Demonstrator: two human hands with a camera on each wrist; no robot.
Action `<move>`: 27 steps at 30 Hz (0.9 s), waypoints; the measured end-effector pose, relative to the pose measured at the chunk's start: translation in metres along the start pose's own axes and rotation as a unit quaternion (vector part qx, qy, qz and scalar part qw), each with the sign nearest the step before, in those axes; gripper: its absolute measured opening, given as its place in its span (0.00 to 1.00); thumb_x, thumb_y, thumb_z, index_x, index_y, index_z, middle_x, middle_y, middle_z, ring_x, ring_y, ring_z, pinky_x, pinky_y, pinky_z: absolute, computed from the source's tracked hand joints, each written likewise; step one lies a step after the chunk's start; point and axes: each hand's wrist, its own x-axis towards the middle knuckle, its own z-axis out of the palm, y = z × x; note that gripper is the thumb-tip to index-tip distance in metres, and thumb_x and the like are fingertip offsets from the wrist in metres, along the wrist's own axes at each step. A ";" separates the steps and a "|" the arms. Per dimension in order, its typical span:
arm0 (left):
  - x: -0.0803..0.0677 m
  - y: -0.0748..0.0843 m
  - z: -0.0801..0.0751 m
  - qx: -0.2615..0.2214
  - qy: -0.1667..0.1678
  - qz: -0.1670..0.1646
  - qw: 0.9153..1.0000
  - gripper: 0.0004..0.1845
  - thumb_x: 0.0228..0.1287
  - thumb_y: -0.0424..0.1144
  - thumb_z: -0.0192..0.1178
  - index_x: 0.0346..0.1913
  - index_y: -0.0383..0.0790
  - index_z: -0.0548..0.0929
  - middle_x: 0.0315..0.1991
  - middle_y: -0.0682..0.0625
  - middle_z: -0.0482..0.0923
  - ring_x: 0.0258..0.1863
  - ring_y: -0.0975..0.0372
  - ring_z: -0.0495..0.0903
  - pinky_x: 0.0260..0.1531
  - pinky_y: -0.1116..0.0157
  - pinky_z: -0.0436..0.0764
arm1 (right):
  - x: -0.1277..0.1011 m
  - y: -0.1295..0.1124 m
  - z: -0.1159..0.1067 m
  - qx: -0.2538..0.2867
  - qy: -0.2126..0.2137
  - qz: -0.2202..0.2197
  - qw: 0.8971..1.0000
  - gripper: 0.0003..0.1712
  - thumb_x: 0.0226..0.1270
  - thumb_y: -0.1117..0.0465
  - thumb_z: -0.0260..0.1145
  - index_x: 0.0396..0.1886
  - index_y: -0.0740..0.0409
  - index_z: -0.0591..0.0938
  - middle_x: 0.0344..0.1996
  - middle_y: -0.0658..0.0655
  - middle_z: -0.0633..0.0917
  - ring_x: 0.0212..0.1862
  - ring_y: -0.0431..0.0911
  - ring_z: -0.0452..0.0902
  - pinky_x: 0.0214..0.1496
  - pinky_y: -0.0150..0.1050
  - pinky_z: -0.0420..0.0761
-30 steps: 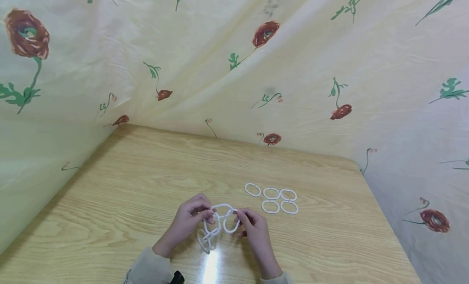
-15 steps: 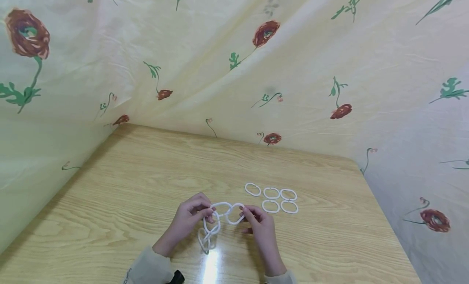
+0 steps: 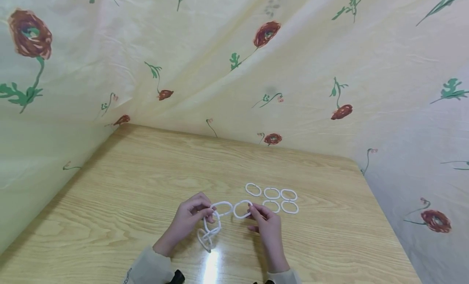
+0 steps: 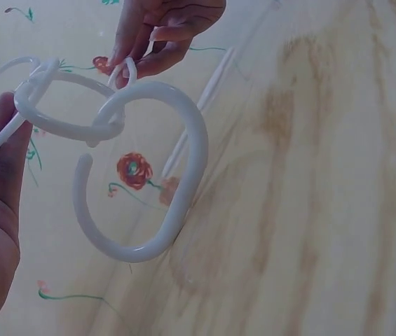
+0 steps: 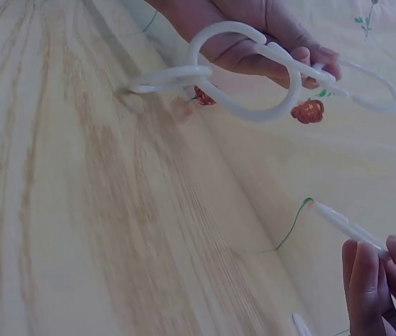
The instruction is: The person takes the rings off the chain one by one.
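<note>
In the head view my left hand [image 3: 188,216] pinches the top link of a short chain of white plastic links [image 3: 220,226], between thumb and fingers. The lower links dangle just above the table, and the left wrist view shows a gap in the rim of the lowest link [image 4: 198,140]. My right hand [image 3: 269,225] pinches a single oval white link [image 3: 235,210] by its right end. A narrow space separates that link from the chain; the right wrist view, where the held link [image 5: 345,224] appears edge-on, shows them apart too.
Several loose white links [image 3: 289,212] lie flat in a cluster beyond my right hand, which partly covers one. The wood-grain table [image 3: 146,166] meets a flower-printed cloth [image 3: 205,72] at its back and sides. Light glares off the table [image 3: 210,267] between my forearms.
My right hand has moved right and slightly away from me, carrying its link from overlapping the chain's top link to standing apart from it. The left hand has stayed nearly still.
</note>
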 end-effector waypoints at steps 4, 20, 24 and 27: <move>0.000 -0.001 -0.001 -0.005 0.000 -0.007 1.000 0.07 0.67 0.24 0.55 0.38 0.18 0.77 0.38 0.57 0.74 0.32 0.73 0.81 0.32 0.72 0.86 | 0.003 0.001 -0.003 0.002 0.004 0.003 1.000 0.18 0.69 0.65 0.63 0.53 0.74 0.79 0.29 0.48 0.86 0.31 0.34 0.82 0.25 0.29 0.84; 0.000 -0.002 -0.002 0.000 0.005 -0.010 1.000 0.07 0.67 0.24 0.55 0.38 0.18 0.77 0.37 0.57 0.74 0.31 0.73 0.80 0.31 0.73 0.85 | 0.025 0.006 -0.006 -0.052 0.030 -0.005 0.998 0.17 0.65 0.65 0.67 0.51 0.71 0.81 0.31 0.50 0.86 0.31 0.34 0.79 0.26 0.27 0.83; 0.000 -0.001 -0.002 -0.001 0.005 -0.009 1.000 0.07 0.67 0.24 0.55 0.38 0.18 0.77 0.37 0.57 0.74 0.31 0.73 0.81 0.31 0.73 0.86 | 0.029 0.008 -0.006 -0.058 0.034 -0.012 0.998 0.17 0.64 0.68 0.67 0.51 0.72 0.81 0.34 0.53 0.87 0.31 0.33 0.79 0.25 0.27 0.83; 0.000 -0.001 -0.002 -0.001 0.004 -0.005 1.000 0.07 0.67 0.24 0.55 0.38 0.18 0.77 0.37 0.56 0.75 0.31 0.73 0.81 0.31 0.72 0.86 | 0.032 0.009 -0.006 -0.061 0.035 -0.012 0.997 0.17 0.62 0.70 0.68 0.51 0.71 0.82 0.36 0.56 0.87 0.30 0.32 0.79 0.25 0.27 0.83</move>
